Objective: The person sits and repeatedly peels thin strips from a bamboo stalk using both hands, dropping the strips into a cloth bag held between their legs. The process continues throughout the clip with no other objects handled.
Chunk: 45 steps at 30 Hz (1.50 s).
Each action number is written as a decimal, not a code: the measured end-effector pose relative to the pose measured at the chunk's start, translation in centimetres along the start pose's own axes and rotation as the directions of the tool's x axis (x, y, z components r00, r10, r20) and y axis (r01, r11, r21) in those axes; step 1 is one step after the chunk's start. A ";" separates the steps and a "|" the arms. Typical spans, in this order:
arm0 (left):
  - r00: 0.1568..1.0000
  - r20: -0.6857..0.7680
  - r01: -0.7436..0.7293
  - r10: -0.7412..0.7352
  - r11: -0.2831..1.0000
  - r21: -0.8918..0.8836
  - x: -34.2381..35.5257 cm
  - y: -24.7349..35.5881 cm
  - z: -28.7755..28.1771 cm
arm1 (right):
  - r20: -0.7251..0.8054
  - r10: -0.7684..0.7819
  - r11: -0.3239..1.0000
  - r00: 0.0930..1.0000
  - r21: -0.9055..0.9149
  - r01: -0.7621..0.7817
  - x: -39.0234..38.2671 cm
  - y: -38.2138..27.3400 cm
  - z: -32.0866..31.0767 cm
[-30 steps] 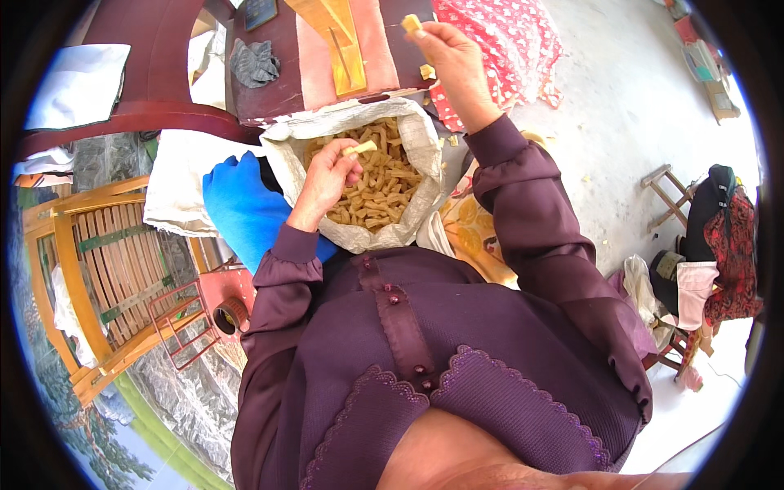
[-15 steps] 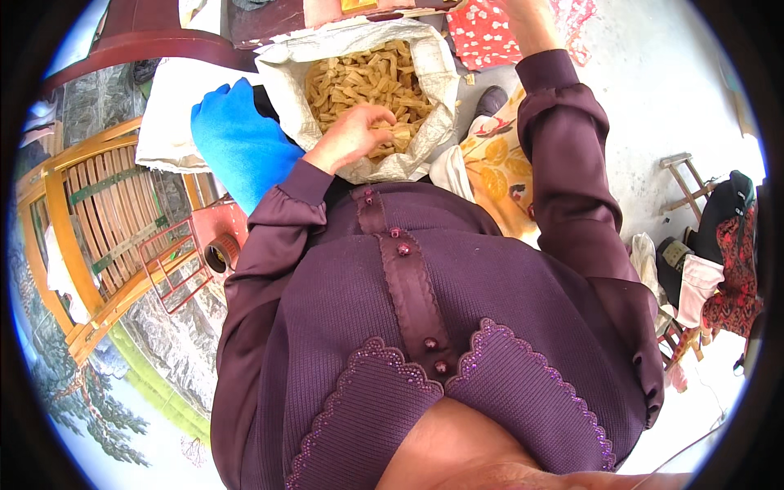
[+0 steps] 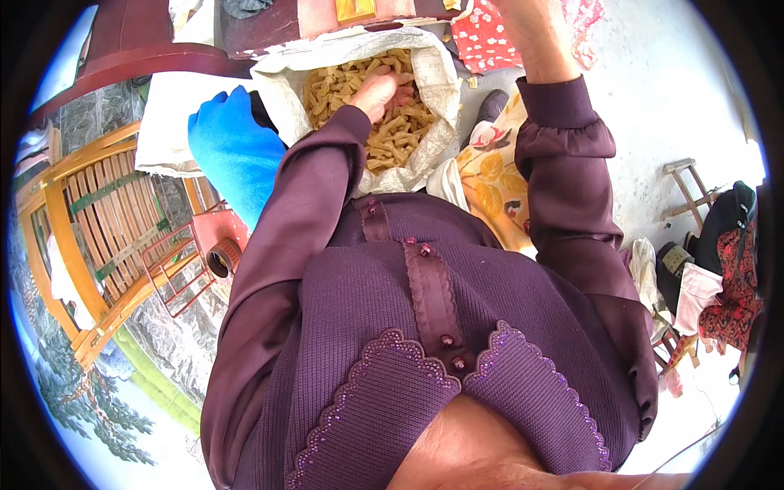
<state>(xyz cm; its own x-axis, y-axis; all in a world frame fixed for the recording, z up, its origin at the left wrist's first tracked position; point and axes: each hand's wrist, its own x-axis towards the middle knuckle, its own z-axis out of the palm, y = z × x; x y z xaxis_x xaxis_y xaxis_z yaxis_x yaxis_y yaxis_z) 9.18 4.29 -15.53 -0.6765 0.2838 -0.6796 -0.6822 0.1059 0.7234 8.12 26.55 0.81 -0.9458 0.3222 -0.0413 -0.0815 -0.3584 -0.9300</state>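
Observation:
A white woven sack (image 3: 438, 73) stands with its mouth rolled back, full of short, wrinkled yellow-brown pieces (image 3: 400, 139). My left hand (image 3: 379, 91) reaches into it from above, fingers curled down among the pieces toward the far side. Whatever lies between those fingers is hidden. My right arm stretches forward past the sack's right side. Of my right hand (image 3: 532, 28) only the wrist end shows at the top edge, over a red cloth with white flowers (image 3: 482, 37); its fingers are cut off.
Beyond the sack is a dark red table edge (image 3: 163, 65) with a yellow block (image 3: 355, 10) on pink material. A blue fleece cloth (image 3: 229, 155) lies left of the sack, a yellow-flowered cloth (image 3: 490, 175) right. A slatted wooden seat (image 3: 110, 212) stands left, a small stool (image 3: 690, 192) right.
My left hand has moved deeper into the sack, away from me and slightly right, with the forearm following. My right wrist has dropped slightly in the picture; its fingers stay out of sight.

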 end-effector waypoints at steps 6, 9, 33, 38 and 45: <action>0.983 0.139 0.127 -0.121 0.991 -0.037 1.4 0.4 0.1 | 0.072 0.107 0.994 0.992 -0.012 -0.106 -0.4 0.4 1.7; 0.989 0.086 0.124 -0.123 0.992 -0.007 -2.4 1.9 -0.7 | 0.073 0.110 0.993 0.991 -0.042 -0.107 -0.6 0.1 2.0; 0.737 -0.007 -0.613 0.676 0.672 0.416 -25.2 14.4 -4.9 | 0.455 0.299 0.928 0.839 -0.342 -0.146 -2.8 4.1 3.6; 0.831 0.170 -0.542 0.529 0.702 0.462 -23.9 12.7 -5.5 | 0.735 0.267 0.864 0.623 -0.469 0.182 -4.5 5.8 4.5; 0.473 0.705 -0.714 0.529 0.699 -0.045 -24.4 14.6 -6.9 | 0.710 0.655 0.525 0.256 -0.673 0.521 -10.2 9.1 6.4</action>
<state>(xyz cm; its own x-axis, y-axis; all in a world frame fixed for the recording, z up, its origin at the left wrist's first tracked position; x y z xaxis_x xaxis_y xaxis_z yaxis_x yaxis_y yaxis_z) 13.76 -7.69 10.76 -0.4852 0.8620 0.1469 -0.0063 -0.1714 0.9852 15.02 14.36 -4.86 -0.5194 -0.7747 -0.3607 -0.3244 0.5692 -0.7555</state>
